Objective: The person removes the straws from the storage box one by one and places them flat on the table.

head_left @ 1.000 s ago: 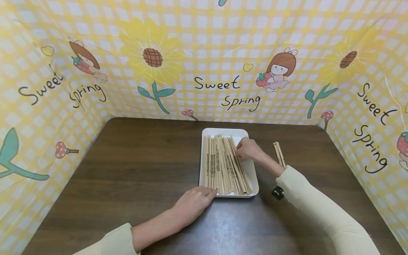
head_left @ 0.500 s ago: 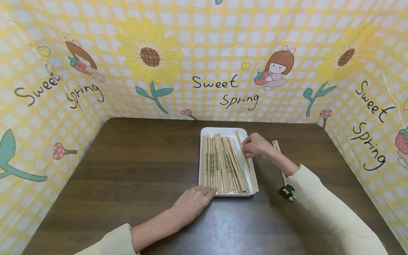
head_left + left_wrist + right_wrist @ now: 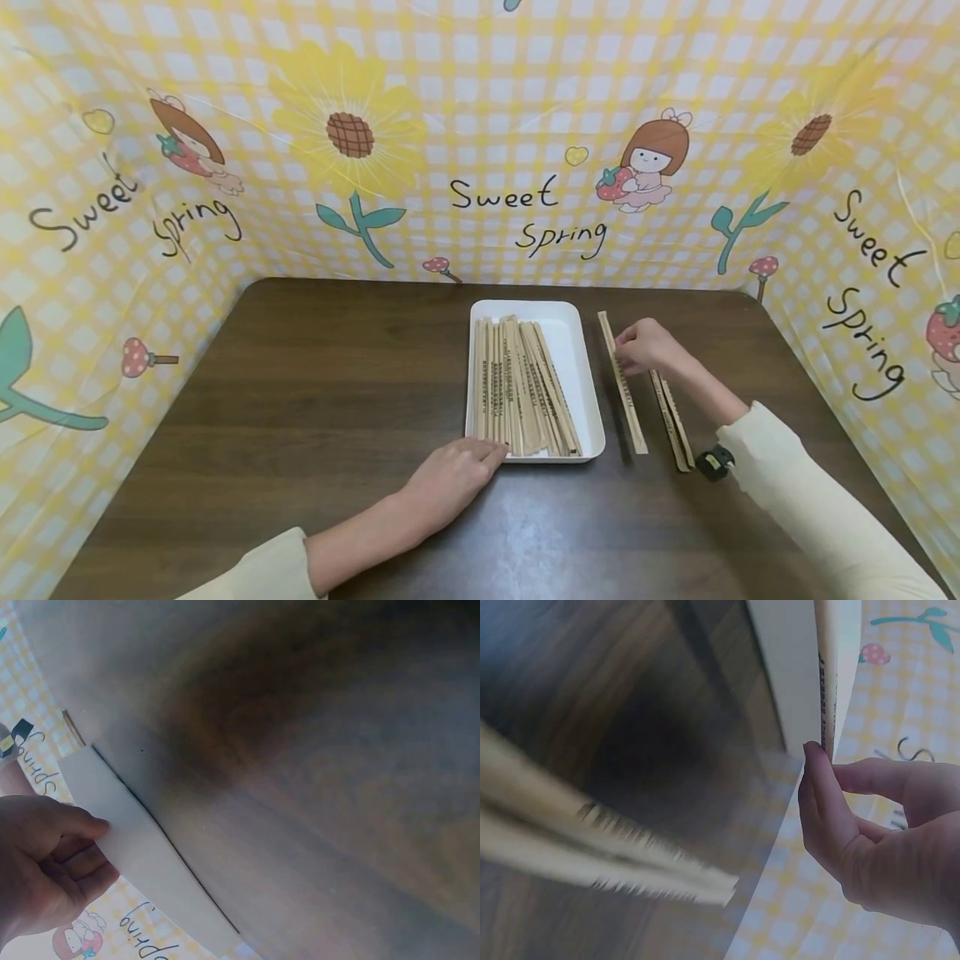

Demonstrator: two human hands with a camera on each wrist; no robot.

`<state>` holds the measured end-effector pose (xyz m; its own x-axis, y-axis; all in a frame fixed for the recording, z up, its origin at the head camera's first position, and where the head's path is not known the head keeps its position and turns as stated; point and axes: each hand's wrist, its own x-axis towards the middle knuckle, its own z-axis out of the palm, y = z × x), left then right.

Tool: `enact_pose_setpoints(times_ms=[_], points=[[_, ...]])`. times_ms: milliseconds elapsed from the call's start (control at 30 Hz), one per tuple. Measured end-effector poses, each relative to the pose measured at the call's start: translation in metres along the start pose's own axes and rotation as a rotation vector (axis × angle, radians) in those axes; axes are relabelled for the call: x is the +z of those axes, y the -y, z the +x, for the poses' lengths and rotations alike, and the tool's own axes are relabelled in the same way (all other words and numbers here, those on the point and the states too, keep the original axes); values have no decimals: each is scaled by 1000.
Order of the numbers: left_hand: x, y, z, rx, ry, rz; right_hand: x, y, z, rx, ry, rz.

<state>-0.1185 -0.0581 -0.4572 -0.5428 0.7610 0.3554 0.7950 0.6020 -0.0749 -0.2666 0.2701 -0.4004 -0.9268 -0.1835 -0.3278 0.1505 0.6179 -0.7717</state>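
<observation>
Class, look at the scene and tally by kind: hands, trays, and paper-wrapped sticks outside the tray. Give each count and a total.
Hands: 2 (left hand, right hand)
Trays: 1 (white tray)
Paper-wrapped sticks outside the tray: 3 (held stick in the right hand, two loose sticks on the table)
Total: 6

"Sweet Spring" is lining the checked cloth (image 3: 480,154) behind and beside the tabletop (image 3: 337,358); print on paper wrappers (image 3: 495,392) is blurring.
</observation>
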Motion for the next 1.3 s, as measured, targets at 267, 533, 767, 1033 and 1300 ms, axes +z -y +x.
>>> enact_pose_setpoints(times_ms=[267, 533, 767, 1033, 1300], points=[[-1, 0, 1, 0, 13, 5, -19, -25, -12, 10, -92, -105], [-1, -1, 1, 0, 22, 6, -29, -45, -18, 40, -133, -71], [0, 0, 0, 6, 5, 15, -36, -61, -17, 52, -138, -93], [0, 1, 0, 5, -4, 17, -40, -72, -18, 69, -139, -102], [0, 0, 0, 2, 18, 11, -41, -76, -15, 81, -136, -81]])
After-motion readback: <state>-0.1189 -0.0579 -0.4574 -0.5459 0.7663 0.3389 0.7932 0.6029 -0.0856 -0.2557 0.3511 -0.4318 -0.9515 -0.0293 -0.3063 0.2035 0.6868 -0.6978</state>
